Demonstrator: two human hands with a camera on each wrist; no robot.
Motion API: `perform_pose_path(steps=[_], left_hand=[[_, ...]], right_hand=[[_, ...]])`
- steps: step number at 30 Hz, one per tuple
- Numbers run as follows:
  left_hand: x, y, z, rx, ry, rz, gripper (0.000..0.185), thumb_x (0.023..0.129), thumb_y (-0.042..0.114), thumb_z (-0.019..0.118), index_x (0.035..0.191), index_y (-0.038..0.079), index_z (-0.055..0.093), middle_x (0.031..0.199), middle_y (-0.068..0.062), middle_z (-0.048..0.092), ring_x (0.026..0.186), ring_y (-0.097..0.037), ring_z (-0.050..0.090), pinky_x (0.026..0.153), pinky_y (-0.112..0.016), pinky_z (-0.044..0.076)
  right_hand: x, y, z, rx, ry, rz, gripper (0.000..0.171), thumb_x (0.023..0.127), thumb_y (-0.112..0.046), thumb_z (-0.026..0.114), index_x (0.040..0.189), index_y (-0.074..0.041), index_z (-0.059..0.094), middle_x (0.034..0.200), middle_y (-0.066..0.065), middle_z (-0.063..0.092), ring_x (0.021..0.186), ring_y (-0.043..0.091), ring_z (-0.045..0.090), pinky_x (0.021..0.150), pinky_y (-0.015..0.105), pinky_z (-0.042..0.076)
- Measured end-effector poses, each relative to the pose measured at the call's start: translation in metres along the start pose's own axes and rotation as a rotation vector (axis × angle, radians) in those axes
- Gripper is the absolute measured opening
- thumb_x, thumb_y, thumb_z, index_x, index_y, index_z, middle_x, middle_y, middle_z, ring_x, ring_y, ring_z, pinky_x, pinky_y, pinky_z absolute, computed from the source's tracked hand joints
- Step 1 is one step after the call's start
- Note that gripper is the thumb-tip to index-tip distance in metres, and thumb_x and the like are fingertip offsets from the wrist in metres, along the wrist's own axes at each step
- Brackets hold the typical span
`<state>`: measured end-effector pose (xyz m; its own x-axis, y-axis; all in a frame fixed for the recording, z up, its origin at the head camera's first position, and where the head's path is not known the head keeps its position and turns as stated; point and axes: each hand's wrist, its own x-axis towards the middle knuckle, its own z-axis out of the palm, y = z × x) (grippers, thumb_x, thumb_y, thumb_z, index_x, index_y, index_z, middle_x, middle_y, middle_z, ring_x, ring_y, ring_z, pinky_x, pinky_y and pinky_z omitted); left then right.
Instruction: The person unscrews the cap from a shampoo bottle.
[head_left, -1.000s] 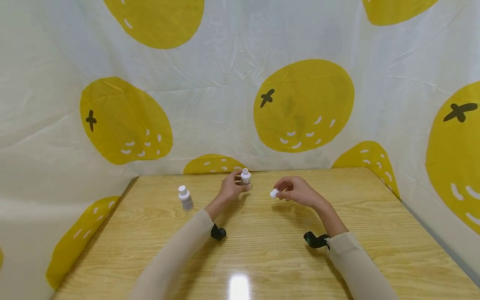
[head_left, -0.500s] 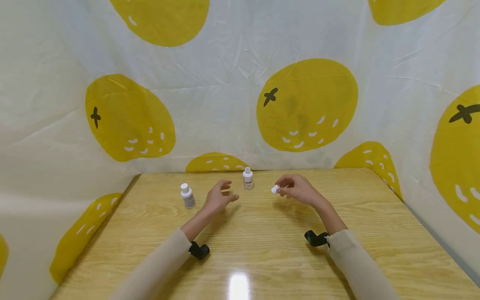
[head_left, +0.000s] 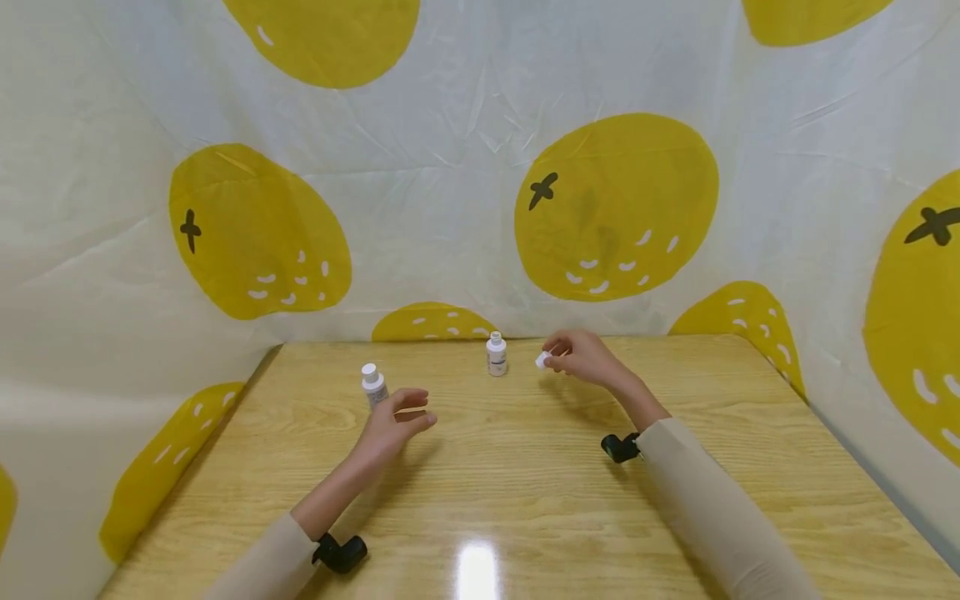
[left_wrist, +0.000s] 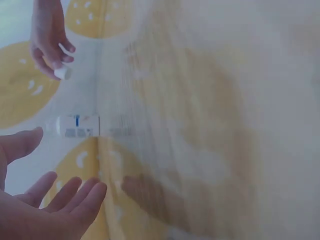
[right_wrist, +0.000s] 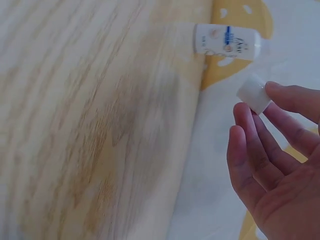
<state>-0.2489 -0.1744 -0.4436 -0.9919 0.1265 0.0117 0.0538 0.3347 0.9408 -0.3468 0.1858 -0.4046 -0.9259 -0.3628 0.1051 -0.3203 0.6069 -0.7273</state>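
My right hand [head_left: 585, 357] pinches a small white bottle cap [right_wrist: 254, 93] between thumb and fingers, above the table at the back right. Left of it, an uncapped white bottle [head_left: 497, 357] with a printed label stands upright near the table's far edge; neither hand touches it. My left hand [head_left: 388, 427] hovers over the table with fingers spread loosely and nothing in them. Just behind that hand stands a second white bottle [head_left: 373, 383] with its cap on, its lower part hidden by the hand. In the left wrist view the uncapped bottle [left_wrist: 80, 126] shows beyond my fingers.
The wooden table [head_left: 480, 467] ends at the back against a white curtain [head_left: 427, 217] printed with yellow fruit. The curtain also hangs at both sides. A black camera [head_left: 341, 553] is strapped at the left wrist, and another [head_left: 621, 448] at the right.
My left hand has let go of the uncapped bottle and drawn back to the left, toward the capped one. My right hand, still pinching the cap, has shifted slightly farther away.
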Motion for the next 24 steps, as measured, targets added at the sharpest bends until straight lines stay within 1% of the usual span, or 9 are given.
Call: perform_pose_path(steps=[3, 6, 10, 13, 16, 18, 21, 22, 24], left_hand=[[-0.011, -0.003, -0.013, -0.018, 0.015, -0.014, 0.054, 0.099, 0.021, 0.072, 0.147, 0.005, 0.053, 0.149, -0.019, 0.054, 0.133, -0.037, 0.058, 0.104, -0.046, 0.053], [-0.020, -0.004, -0.024, -0.026, 0.036, -0.024, 0.053, 0.100, 0.021, 0.070, 0.147, 0.004, 0.052, 0.150, -0.019, 0.053, 0.134, -0.036, 0.057, 0.103, -0.042, 0.054], [-0.026, -0.007, -0.035, -0.051, 0.091, -0.070, 0.051, 0.101, 0.020, 0.068, 0.145, 0.003, 0.052, 0.146, -0.020, 0.054, 0.128, -0.032, 0.059, 0.100, -0.041, 0.056], [-0.027, -0.010, -0.042, -0.072, 0.136, -0.112, 0.048, 0.101, 0.018, 0.068, 0.143, 0.003, 0.054, 0.142, -0.020, 0.056, 0.120, -0.027, 0.063, 0.098, -0.040, 0.057], [-0.026, -0.014, -0.048, -0.061, 0.187, -0.145, 0.047, 0.100, 0.017, 0.069, 0.142, 0.003, 0.054, 0.140, -0.020, 0.057, 0.114, -0.022, 0.065, 0.097, -0.037, 0.057], [-0.024, -0.016, -0.052, -0.047, 0.227, -0.157, 0.049, 0.099, 0.017, 0.071, 0.142, 0.001, 0.053, 0.139, -0.021, 0.057, 0.112, -0.023, 0.066, 0.095, -0.034, 0.058], [-0.019, -0.019, -0.058, -0.004, 0.273, -0.164, 0.059, 0.097, 0.017, 0.073, 0.147, 0.001, 0.046, 0.141, -0.023, 0.054, 0.119, -0.029, 0.064, 0.096, -0.035, 0.057], [-0.017, -0.019, -0.059, 0.005, 0.279, -0.163, 0.063, 0.097, 0.017, 0.073, 0.149, 0.001, 0.043, 0.143, -0.023, 0.053, 0.123, -0.032, 0.062, 0.098, -0.036, 0.056], [-0.014, -0.019, -0.062, 0.019, 0.268, -0.158, 0.071, 0.096, 0.017, 0.074, 0.155, 0.004, 0.037, 0.149, -0.023, 0.048, 0.134, -0.037, 0.055, 0.105, -0.042, 0.053]], right_hand=[[0.008, 0.000, 0.002, -0.021, -0.004, -0.001, 0.030, 0.100, -0.015, 0.068, 0.123, 0.003, 0.067, 0.111, 0.023, 0.072, 0.097, 0.043, 0.071, 0.078, 0.042, 0.060], [0.016, 0.001, 0.004, -0.040, 0.003, 0.017, 0.029, 0.099, -0.014, 0.068, 0.123, 0.003, 0.068, 0.112, 0.024, 0.072, 0.097, 0.042, 0.071, 0.076, 0.040, 0.060], [0.027, 0.004, 0.009, -0.084, 0.014, 0.025, 0.028, 0.098, -0.014, 0.069, 0.120, 0.002, 0.069, 0.111, 0.024, 0.073, 0.095, 0.041, 0.073, 0.075, 0.039, 0.059], [0.033, 0.006, 0.012, -0.140, 0.037, 0.013, 0.028, 0.096, -0.014, 0.071, 0.119, 0.001, 0.070, 0.111, 0.023, 0.073, 0.097, 0.039, 0.072, 0.080, 0.042, 0.058], [0.035, 0.006, 0.014, -0.186, 0.062, 0.010, 0.029, 0.094, -0.015, 0.072, 0.118, 0.001, 0.070, 0.111, 0.022, 0.073, 0.101, 0.036, 0.069, 0.087, 0.047, 0.056], [0.036, 0.006, 0.015, -0.208, 0.073, 0.018, 0.028, 0.094, -0.016, 0.073, 0.116, 0.001, 0.071, 0.110, 0.020, 0.073, 0.102, 0.035, 0.067, 0.090, 0.049, 0.055], [0.038, 0.007, 0.016, -0.224, 0.074, 0.036, 0.025, 0.093, -0.017, 0.074, 0.112, 0.000, 0.071, 0.109, 0.019, 0.073, 0.102, 0.034, 0.067, 0.091, 0.049, 0.053], [0.039, 0.008, 0.017, -0.227, 0.070, 0.043, 0.025, 0.093, -0.017, 0.074, 0.112, 0.000, 0.072, 0.110, 0.019, 0.073, 0.102, 0.034, 0.067, 0.092, 0.049, 0.053], [0.041, 0.010, 0.018, -0.229, 0.064, 0.051, 0.024, 0.093, -0.017, 0.074, 0.111, -0.001, 0.072, 0.110, 0.019, 0.074, 0.103, 0.034, 0.068, 0.092, 0.048, 0.053]])
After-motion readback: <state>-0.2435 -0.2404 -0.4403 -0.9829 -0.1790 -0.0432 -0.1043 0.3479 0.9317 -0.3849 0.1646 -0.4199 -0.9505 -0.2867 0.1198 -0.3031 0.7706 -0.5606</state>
